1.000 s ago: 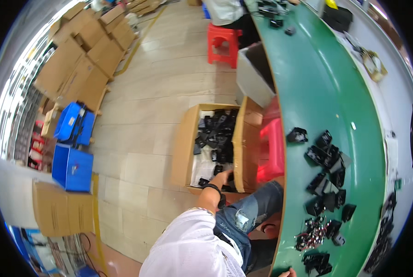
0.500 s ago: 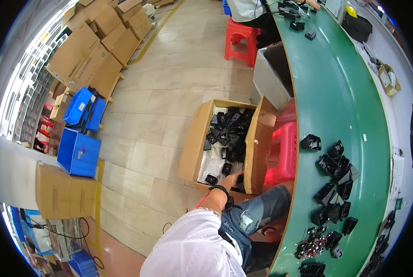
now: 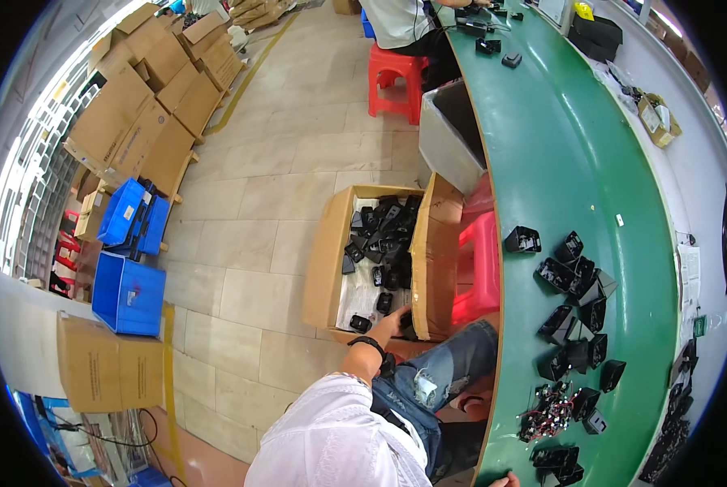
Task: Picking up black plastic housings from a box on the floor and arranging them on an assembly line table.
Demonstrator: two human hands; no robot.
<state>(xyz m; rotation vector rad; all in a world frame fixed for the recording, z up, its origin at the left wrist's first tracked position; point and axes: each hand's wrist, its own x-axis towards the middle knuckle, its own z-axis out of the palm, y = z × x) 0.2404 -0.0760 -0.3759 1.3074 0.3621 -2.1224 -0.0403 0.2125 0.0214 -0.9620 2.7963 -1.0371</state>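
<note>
My left hand reaches into the near right corner of an open cardboard box on the floor side of the bench. Its fingers are bent against a black plastic housing; the flap and the hand itself partly hide the grip. Inside the box, several similar black housings lie piled toward the far side, with a few loose ones nearer on pale paper. Only a bit of my right hand shows at the lower edge, over the green bench, and its fingers are mostly cut off.
On the green bench lie several black housings and a tangle of wired parts. A red stool stands between box and bench. Beyond are a grey bin and a seated person. Blue bins stand at left.
The view has shifted slightly, so box and bench sit farther left in it. My left hand stays at the same corner of the box. More of my right hand shows at the lower edge.
</note>
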